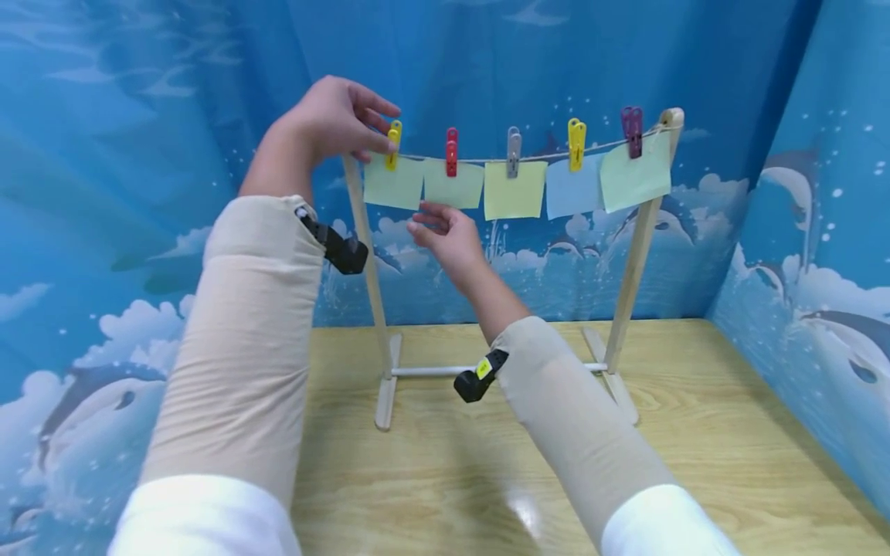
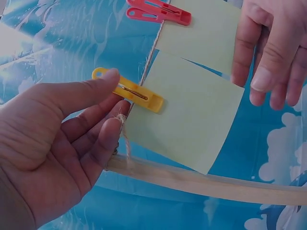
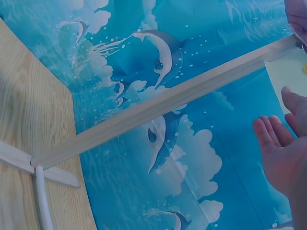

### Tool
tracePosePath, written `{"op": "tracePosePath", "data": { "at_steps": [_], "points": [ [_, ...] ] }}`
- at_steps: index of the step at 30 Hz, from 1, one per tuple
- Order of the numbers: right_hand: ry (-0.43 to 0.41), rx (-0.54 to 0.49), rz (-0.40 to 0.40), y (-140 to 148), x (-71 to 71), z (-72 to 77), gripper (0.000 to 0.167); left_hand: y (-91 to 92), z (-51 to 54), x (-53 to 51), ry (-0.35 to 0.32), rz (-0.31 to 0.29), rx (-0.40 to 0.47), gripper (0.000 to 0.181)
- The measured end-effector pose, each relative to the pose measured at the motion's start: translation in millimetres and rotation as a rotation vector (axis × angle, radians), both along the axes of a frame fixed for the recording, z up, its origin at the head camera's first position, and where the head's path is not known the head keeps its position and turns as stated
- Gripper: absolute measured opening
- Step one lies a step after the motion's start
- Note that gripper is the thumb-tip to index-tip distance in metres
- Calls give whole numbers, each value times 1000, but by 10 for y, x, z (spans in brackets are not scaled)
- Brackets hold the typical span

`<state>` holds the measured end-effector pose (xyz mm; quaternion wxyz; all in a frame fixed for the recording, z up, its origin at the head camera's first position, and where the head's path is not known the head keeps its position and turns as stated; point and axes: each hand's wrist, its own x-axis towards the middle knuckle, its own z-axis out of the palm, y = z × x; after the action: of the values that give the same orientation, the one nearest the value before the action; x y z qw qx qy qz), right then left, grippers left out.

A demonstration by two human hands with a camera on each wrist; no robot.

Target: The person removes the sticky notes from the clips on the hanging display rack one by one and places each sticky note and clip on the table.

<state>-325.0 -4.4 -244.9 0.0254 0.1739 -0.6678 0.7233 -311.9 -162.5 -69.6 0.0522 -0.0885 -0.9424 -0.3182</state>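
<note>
Head view first: nearest, two beige sleeves [image 1: 257, 340], each fitted with a black wrist camera [image 1: 348, 255], were stretched over the table [image 1: 695, 432]. Of the hands, the right hand [image 1: 453, 241] was held loosely spread, with nothing gripped, just beside the lower right corner of the leftmost green paper [image 1: 394, 185]. The left hand [image 1: 334, 120] was raised higher, and the leftmost yellow clip [image 2: 149, 100] was pinched between its thumb and fingers. By this clip the leftmost green paper was hung from the cord [image 1: 545, 157], next to the left post [image 1: 375, 293]. Farther along, a second green paper [image 1: 455, 188] was held by a red clip [image 1: 452, 150], a yellow paper [image 1: 514, 194] by a grey clip [image 1: 514, 150], a blue paper [image 1: 573, 189] by another yellow clip [image 1: 576, 143], and a tilted green paper [image 1: 636, 177] by a purple clip [image 1: 633, 131]. With all five fastened, the hanging was judged nearly complete; only the release of the leftmost clip, and perhaps some straightening, seemed left.

Whether the paper was touched by the right fingertips could not be told. The fingers behind the pinched clip were partly covered, and the left post's top was hidden in the head view. In the right wrist view, most of the row was cut off. Farthest back, the dolphin-printed curtain [image 1: 431, 62] was partly blocked.
</note>
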Motion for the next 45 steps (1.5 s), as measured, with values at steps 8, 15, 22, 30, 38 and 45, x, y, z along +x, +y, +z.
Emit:
{"op": "tracePosePath", "data": {
  "at_steps": [8, 15, 22, 30, 38, 45],
  "points": [
    [-36, -152, -100, -51, 20, 60, 32, 29, -3, 0, 15, 0, -7, 49],
    [-37, -189, -173, -61, 72, 109, 21, 32, 4, 11, 17, -14, 8, 49],
    [-48, -223, -189, -62, 104, 107, 17, 11, -7, 32, 37, -12, 35, 44],
    [-77, -242, -222, -63, 134, 89, 15, -42, -34, 33, 103, 37, 169, 32],
    [-90, -220, -217, -45, 192, -3, 16, -135, -19, 55, 163, 46, 223, 33],
    [-92, -213, -200, -14, 243, -81, 16, -231, 0, 105, 196, 29, 332, 35]
  ]
}}
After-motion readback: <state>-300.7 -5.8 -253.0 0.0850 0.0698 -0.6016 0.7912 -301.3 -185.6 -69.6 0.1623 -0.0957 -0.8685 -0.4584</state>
